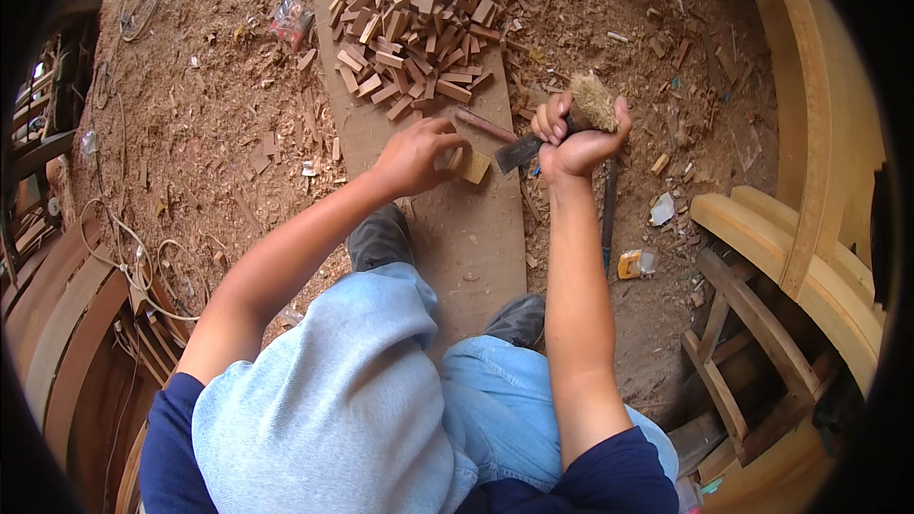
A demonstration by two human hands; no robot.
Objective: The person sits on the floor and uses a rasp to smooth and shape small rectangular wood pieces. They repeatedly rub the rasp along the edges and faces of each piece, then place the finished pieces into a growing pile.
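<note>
The left hand (416, 154) pinches a small wood block (470, 165) on the plank (476, 238), while at its 3 o'clock the right hand (576, 138) grips what looks like a hatchet (562, 128).

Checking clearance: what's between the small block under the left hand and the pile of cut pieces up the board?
In the head view, only bare board lies between the block under the left hand and the pile.

My pale blue jeans (362, 390), navy sleeves (619, 471), grey shoes (379, 238), tan block (473, 165), brown plank (476, 228), reddish-tan offcuts (419, 19), sawdust-brown floor (209, 133), dark steel blade (517, 153).
</note>
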